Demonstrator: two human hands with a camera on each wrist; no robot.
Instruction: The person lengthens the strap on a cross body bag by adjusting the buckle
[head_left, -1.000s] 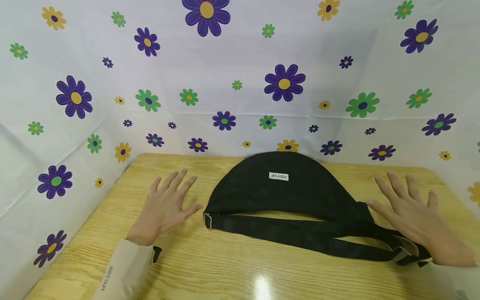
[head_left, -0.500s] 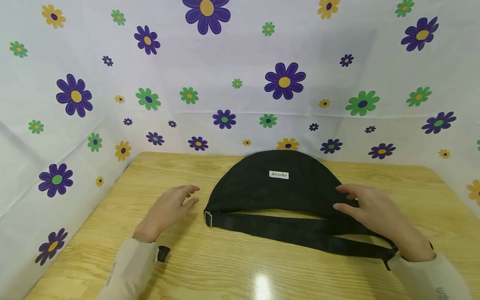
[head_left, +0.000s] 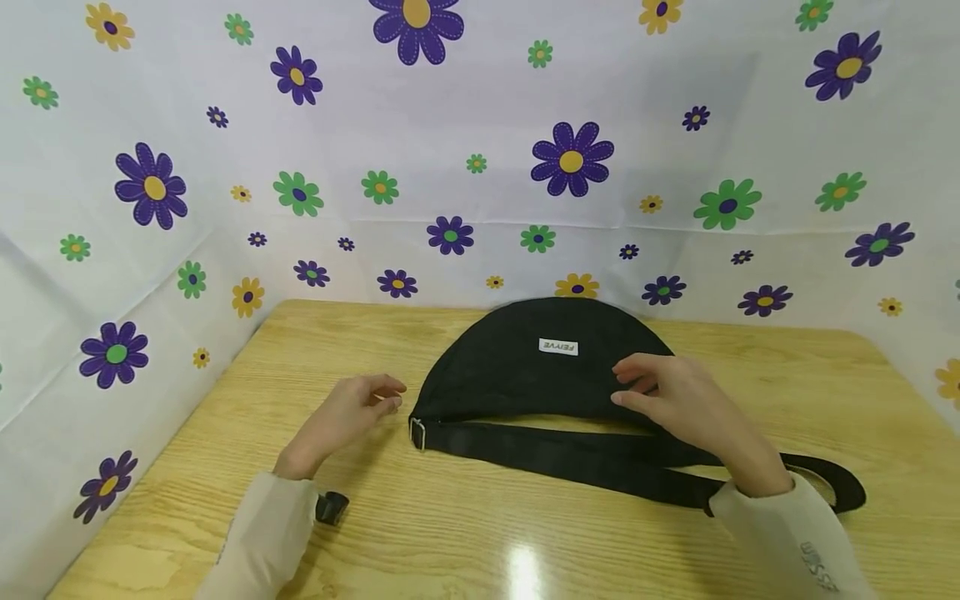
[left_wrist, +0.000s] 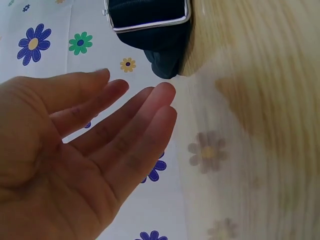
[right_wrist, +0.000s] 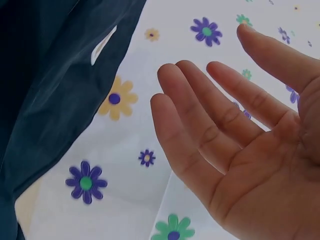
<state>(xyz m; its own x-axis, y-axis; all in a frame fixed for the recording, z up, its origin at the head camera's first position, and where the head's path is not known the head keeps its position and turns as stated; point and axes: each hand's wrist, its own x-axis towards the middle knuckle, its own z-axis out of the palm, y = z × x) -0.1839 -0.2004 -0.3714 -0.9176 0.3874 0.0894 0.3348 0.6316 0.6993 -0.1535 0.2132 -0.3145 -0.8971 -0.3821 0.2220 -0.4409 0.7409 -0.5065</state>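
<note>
A black half-moon shoulder bag (head_left: 517, 367) with a small white label lies on the table, its curved edge toward the back. Its black strap (head_left: 540, 454) stretches along the near side and loops out at the right. My left hand (head_left: 348, 417) hovers just left of the bag's metal buckle (head_left: 417, 434), fingers loosely bent and holding nothing. In the left wrist view a gap separates the fingertips from the bag's end. Above the bag's right part is my right hand (head_left: 682, 400), its fingers relaxed. The right wrist view shows that palm with nothing in it, apart from the fabric (right_wrist: 55, 100).
The bag lies on a wooden table (head_left: 420, 533) with a light-grain top. Behind it and at the left hangs a white flower-patterned cloth (head_left: 465, 100). A small black object (head_left: 332, 507) sits at the left cuff.
Both hands were spread wide at first. The fingers have since bent loosely, and the right hand has moved left from the strap's end to over the bag. The bag stays in place.
</note>
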